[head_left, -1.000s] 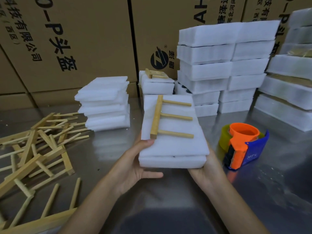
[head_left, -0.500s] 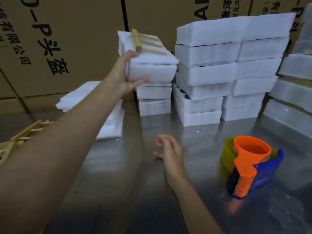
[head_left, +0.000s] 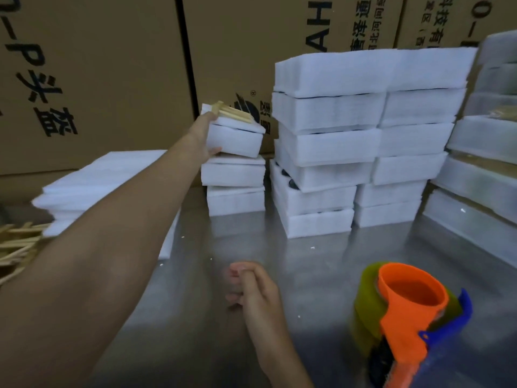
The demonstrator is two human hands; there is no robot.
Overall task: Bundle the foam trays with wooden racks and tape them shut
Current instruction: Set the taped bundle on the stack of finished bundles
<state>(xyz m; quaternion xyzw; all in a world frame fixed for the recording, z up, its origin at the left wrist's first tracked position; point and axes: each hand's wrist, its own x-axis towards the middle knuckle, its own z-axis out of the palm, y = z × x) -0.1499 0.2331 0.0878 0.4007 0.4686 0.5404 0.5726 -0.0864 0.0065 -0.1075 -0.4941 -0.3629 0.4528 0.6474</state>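
My left hand reaches far forward and grips the near left end of a white foam bundle with a wooden rack lying on top. The bundle sits tilted on a short stack of two foam bundles at the back of the steel table. My right hand hovers low over the table near the front, fingers loosely curled, holding nothing. An orange and blue tape dispenser stands to its right.
Taller stacks of foam bundles fill the back right, with more along the right edge. Loose flat foam sheets lie at left, wooden racks piled beside them. Cardboard boxes wall off the back.
My left hand carried the bundle with its rack from in front of me up and onto the short stack at the back. My right hand let go and dropped toward the table.
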